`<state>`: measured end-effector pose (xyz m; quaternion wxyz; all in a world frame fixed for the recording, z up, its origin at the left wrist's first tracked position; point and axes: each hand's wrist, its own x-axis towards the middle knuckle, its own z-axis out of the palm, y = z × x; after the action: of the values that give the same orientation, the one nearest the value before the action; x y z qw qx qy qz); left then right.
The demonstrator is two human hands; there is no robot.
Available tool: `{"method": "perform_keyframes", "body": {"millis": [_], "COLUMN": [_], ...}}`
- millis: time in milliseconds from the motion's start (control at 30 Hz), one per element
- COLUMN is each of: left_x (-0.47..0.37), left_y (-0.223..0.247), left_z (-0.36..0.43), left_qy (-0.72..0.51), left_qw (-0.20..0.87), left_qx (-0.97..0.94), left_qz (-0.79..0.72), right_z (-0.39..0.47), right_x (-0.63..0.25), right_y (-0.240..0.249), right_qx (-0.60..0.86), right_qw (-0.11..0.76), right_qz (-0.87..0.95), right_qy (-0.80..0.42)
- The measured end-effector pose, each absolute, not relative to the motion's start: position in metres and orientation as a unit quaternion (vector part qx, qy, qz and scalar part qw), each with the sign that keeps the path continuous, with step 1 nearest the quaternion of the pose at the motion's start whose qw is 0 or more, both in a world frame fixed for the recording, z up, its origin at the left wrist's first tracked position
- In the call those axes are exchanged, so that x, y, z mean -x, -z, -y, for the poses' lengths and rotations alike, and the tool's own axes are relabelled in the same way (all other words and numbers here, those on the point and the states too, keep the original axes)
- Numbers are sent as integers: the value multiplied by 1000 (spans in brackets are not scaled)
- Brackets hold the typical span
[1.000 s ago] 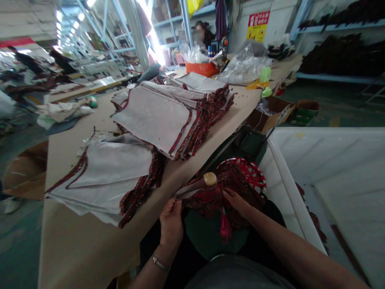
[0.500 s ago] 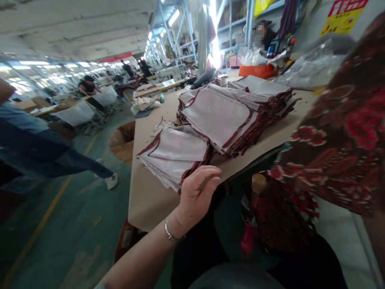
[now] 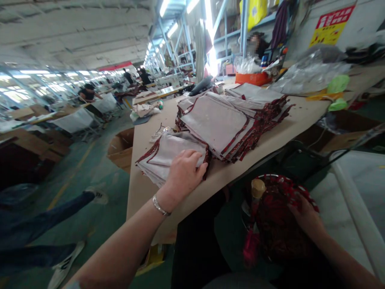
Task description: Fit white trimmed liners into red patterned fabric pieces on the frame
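Observation:
My left hand (image 3: 185, 173), with a bracelet at the wrist, lies flat and open on the smaller stack of grey-white fabric pieces (image 3: 161, 154). These have dark red patterned edges. Beside it, a taller stack of similar pieces (image 3: 216, 120) reaches toward the back of the table. Low on the right, my right hand (image 3: 308, 218) is at a dark red-brown floral cloth (image 3: 279, 224); its fingers look closed on the cloth, though their tips are partly hidden. The cloth is heaped in a round, light-rimmed holder beside my legs.
The brown table (image 3: 144, 196) ends near my legs. A cardboard box (image 3: 122, 150) stands left of it. Plastic bags (image 3: 313, 70) and an orange tray (image 3: 252, 78) lie at the back. A white frame (image 3: 355, 200) stands right. A person's legs (image 3: 51, 228) are at the left.
My left hand has moved from the stack's near edge onto its top. The floral cloth raised at the right has come down out of the way, and my right hand now shows low.

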<state>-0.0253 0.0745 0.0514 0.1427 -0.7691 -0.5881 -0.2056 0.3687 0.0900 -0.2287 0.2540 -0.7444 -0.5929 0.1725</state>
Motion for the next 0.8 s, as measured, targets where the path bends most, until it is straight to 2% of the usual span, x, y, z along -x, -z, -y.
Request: {"method": "perform_keyframes", "body": {"millis": [200,400,533,633,700,800], "left_x": [0,14,23,22,19,13], "left_y": [-62,-62,-59,-58,-58,-58], "left_z": [-98,-110,-113,-112,-109,-107], "left_qy": [44,23,20,25,23,14], "left_qw": [178,143,99,92,94,104], "left_qx": [744,734,733,744,748,742], "left_qz": [643,663,673,661,656,662], "right_z": [-84,-68,-52,-40,-35,-33], "right_x": [-349,-327,-313,-296,-281,-257], "right_y": [192,143,113,88,72,56], "right_qx": [677,649,616,531,453,363], "right_qw": [324,386,462,503,505,490], "right_qz": [611,575,578,652,712,765], "right_qy": [-251,-314,-270,-200,-178,-208]}}
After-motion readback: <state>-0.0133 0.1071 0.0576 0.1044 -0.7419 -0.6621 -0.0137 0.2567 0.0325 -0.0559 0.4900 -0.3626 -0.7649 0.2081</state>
